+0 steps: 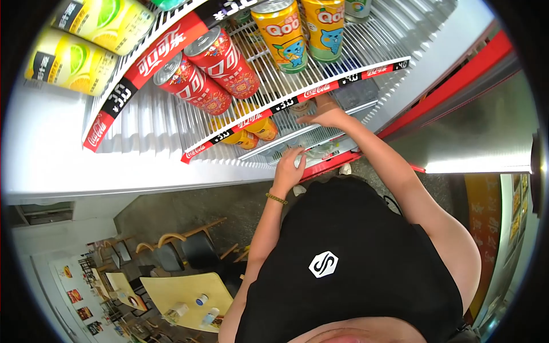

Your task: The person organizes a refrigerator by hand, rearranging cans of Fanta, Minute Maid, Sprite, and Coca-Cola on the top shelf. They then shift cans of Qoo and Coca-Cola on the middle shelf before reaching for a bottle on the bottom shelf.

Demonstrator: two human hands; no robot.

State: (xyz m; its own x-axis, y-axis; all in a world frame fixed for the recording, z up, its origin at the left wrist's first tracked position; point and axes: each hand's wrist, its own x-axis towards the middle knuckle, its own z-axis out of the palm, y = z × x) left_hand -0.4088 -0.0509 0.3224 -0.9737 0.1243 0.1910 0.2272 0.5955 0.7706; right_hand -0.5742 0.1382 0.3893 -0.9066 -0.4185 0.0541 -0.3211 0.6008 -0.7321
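My right hand reaches beneath a wire shelf of the drinks cooler. Its thumb and fingers are at a pale drink container, mostly covered by the shelf's front strip; some fingertips are hidden. Lower and to the left, my left hand has curled fingers around something small and whitish that I cannot make out. Just right of it is a clear, shiny object. Orange cans stand left of my right hand. On the shelf above are red cola cans and orange Qoo cans.
Yellow lemon drink cans are at the upper left. The red-edged cooler door stands open at right. Strips with price tags border the shelves. Behind are a wooden table and dark chairs.
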